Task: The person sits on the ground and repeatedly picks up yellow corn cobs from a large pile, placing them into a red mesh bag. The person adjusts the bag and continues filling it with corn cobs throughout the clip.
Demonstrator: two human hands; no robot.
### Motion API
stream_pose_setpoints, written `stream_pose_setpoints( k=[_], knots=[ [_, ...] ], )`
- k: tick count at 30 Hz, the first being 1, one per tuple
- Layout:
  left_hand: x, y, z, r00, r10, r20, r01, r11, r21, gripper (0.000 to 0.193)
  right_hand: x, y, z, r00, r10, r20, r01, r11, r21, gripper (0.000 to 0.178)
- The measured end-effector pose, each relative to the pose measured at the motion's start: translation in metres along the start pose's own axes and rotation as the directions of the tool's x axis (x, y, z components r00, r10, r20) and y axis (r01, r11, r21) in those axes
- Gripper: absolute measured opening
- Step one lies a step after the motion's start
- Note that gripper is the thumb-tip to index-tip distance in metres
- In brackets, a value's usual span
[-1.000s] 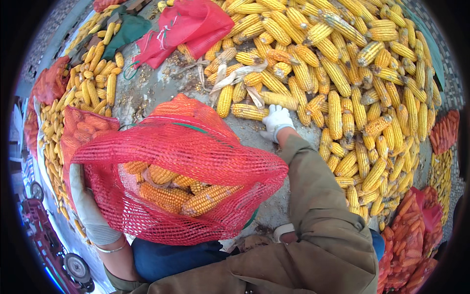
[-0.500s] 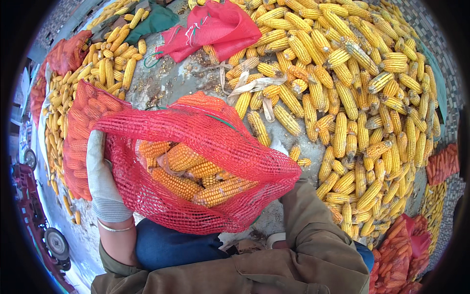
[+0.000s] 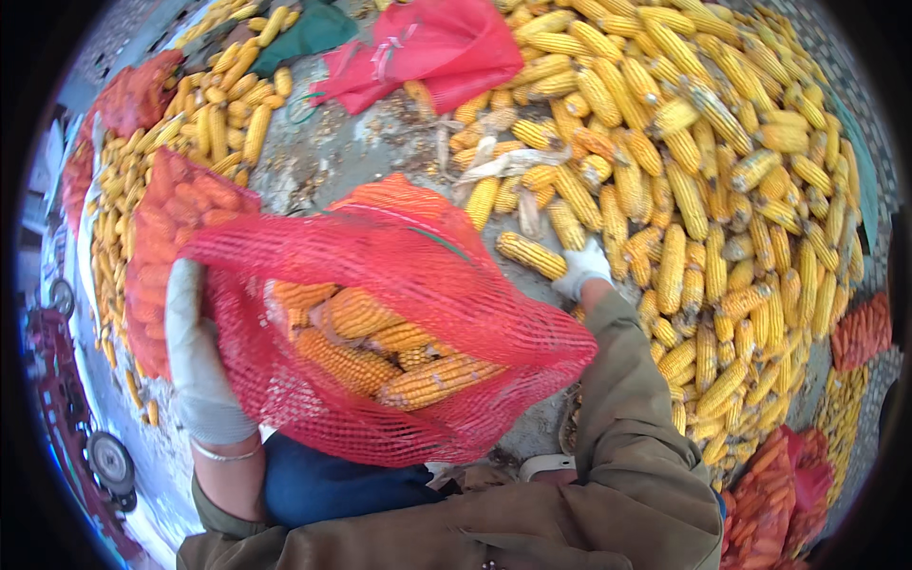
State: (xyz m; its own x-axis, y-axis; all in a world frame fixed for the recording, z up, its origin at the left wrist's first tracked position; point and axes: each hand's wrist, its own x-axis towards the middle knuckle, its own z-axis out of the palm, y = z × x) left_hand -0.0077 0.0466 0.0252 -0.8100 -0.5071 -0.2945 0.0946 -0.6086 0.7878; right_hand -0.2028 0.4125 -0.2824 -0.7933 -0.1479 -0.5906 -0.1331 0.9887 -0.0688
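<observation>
My left hand (image 3: pixel 190 347), in a pale work glove, grips the left side of the rim of a red mesh bag (image 3: pixel 313 252). The bag's mouth gapes toward me, and several yellow corn cobs (image 3: pixel 356 313) lie inside; its lower part is hidden. Beyond the bag's right corner, my gloved right hand (image 3: pixel 583 269) is down at the edge of the corn pile, its fingers closed around the right end of a loose corn cob (image 3: pixel 529 255). That cob lies slanted, and the fingertips are partly hidden. Another cob (image 3: pixel 567 226) lies just behind the hand.
A large corn pile (image 3: pixel 703 209) spreads across the right, a smaller heap (image 3: pixel 214 133) at the far left. A filled mesh bag (image 3: pixel 157 285) stands left of mine, others (image 3: pixel 765 494) at lower right. A flattened red bag (image 3: pixel 427 52) lies at the back; a vehicle wheel (image 3: pixel 110 461) shows lower left.
My right hand has come out from behind the bag and reached forward to the pile's edge. The cob there has swung from near upright to slanted. My left hand keeps its grip.
</observation>
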Motion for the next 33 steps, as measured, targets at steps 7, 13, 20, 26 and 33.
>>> stream_pose_setpoints(
  k=[7, 13, 20, 26, 33],
  knots=[
    [0.001, -0.001, -0.002, 0.998, 0.046, 0.046, -0.044, 0.998, -0.054, 0.041, -0.095, 0.032, 0.049, 0.981, -0.078, -0.178, 0.167, -0.125, 0.978, 0.048],
    [0.007, -0.002, -0.011, 0.996, -0.019, 0.082, 0.032, 0.987, -0.158, 0.036, -0.198, 0.024, -0.082, 0.598, -0.291, -0.746, 0.640, -0.388, 0.664, 0.066],
    [0.032, 0.009, -0.030, 0.998, -0.047, 0.039, 0.054, 0.982, -0.180, 0.027, -0.263, -0.147, -0.161, 0.475, -0.858, 0.193, 0.217, 0.326, 0.920, 0.068],
    [0.016, 0.046, -0.037, 0.993, -0.035, -0.113, 0.032, 0.999, -0.027, 0.020, -0.275, -0.210, -0.152, 0.729, -0.614, -0.303, 0.650, 0.759, 0.027, 0.073],
    [0.015, 0.049, -0.062, 0.976, 0.192, -0.101, -0.179, 0.975, 0.130, 0.038, -0.267, -0.195, -0.127, 0.530, -0.458, -0.714, 0.738, 0.664, 0.121, 0.065]
  ],
)
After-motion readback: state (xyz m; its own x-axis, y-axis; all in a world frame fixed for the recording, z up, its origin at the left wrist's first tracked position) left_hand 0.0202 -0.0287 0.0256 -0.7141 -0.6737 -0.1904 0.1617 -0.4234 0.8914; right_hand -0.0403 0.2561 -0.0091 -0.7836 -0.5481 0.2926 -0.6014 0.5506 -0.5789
